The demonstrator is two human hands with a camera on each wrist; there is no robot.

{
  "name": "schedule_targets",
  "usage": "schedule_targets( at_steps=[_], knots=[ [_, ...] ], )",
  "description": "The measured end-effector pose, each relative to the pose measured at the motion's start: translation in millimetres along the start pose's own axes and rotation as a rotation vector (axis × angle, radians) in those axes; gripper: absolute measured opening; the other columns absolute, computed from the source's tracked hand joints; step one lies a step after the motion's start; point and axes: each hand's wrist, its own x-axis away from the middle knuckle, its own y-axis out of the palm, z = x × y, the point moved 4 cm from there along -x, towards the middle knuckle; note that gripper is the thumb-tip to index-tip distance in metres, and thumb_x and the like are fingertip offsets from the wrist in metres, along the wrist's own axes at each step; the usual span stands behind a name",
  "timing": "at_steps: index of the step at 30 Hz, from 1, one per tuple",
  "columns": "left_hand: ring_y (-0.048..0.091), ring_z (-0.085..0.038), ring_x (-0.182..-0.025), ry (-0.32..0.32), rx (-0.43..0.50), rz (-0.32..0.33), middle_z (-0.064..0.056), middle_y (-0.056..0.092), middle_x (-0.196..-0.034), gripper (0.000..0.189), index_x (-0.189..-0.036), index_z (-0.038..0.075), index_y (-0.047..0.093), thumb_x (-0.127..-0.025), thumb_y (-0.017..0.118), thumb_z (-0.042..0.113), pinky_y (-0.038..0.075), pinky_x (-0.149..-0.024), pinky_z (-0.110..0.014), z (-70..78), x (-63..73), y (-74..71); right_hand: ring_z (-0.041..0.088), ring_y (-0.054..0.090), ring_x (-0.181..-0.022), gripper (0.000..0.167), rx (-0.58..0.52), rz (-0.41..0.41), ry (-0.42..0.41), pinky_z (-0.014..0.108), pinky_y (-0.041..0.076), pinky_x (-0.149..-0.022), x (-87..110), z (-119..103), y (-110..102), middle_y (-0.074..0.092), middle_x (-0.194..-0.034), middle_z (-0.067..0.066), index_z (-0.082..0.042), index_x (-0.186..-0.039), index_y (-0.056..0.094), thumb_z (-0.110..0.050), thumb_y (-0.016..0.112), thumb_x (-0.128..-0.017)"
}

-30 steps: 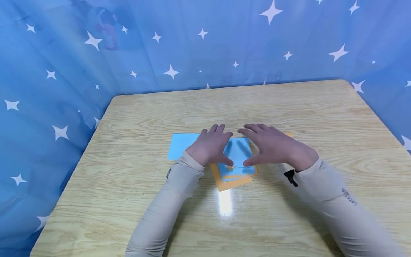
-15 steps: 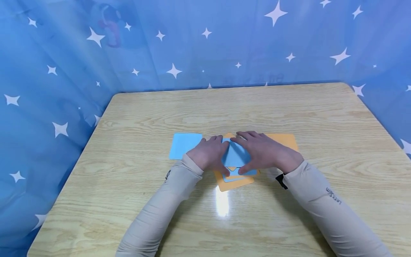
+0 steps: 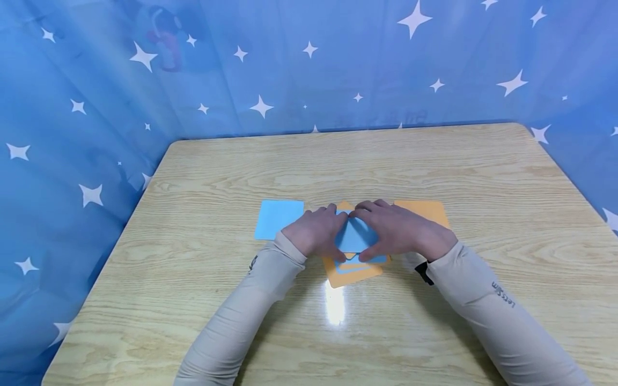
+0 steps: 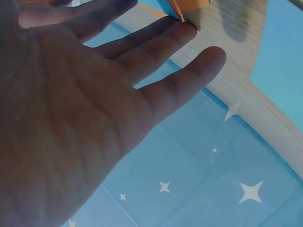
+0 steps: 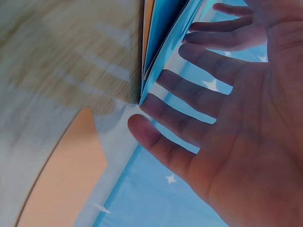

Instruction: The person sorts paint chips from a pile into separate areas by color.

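A loose pile of blue and orange paper pieces lies mid-table in the head view, a blue piece [image 3: 356,238] uppermost and an orange piece [image 3: 354,277] showing at the near side. My left hand [image 3: 314,233] is at the pile's left side, its fingers nearly straight. Across from it, my right hand [image 3: 401,230] spreads over the right side. In the right wrist view, straight fingertips touch or nearly touch the edges of the stacked blue sheets [image 5: 173,45]. Fingertips of the left hand meet an orange edge [image 4: 191,5] in the left wrist view. Both hands cover parts of the pile.
A separate blue piece [image 3: 278,217] lies left of the pile, partly behind the left hand. An orange piece [image 3: 427,210] lies to the right, behind the right hand. The wooden table [image 3: 217,187] meets a blue star-patterned curtain [image 3: 289,80] at its back and sides.
My right hand has moved left and slightly nearer, closing the gap between the hands over the pile. More of the orange piece at right now shows. Over the last half second little differs.
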Motion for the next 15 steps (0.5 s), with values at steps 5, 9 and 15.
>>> schedule_targets(
  at_steps=[5,9,15],
  knots=[
    [0.054,-0.024,-0.117,0.010,0.017,0.008,-0.009,0.051,-0.137,0.089,-0.150,0.016,0.045,-0.081,0.078,0.062,0.050,-0.095,-0.043,0.5,0.4,0.3,0.037,0.046,-0.129,0.088,-0.039,0.005,-0.001,0.051,0.050,-0.096,0.9,0.4,-1.3,0.048,-0.149,0.015,-0.009,-0.149,0.048,-0.045,0.087,-0.079],
    [0.051,-0.025,-0.124,0.038,0.016,0.063,-0.009,0.050,-0.142,0.087,-0.149,0.015,0.046,-0.082,0.078,0.060,0.052,-0.096,-0.043,0.1,0.3,-3.5,0.036,0.048,-0.128,0.088,-0.032,0.055,-0.033,0.049,0.050,-0.096,2.4,0.9,-7.1,0.052,-0.146,0.013,-0.007,-0.147,0.049,-0.046,0.088,-0.078],
    [0.048,-0.027,-0.130,0.100,0.032,0.131,-0.010,0.046,-0.147,0.085,-0.151,0.014,0.044,-0.085,0.078,0.054,0.050,-0.100,-0.045,-5.7,2.8,-15.5,0.034,0.051,-0.125,0.087,-0.020,0.136,-0.064,0.051,0.049,-0.097,4.4,0.8,-19.5,0.053,-0.145,0.009,-0.010,-0.145,0.052,-0.052,0.087,-0.077]
  ],
)
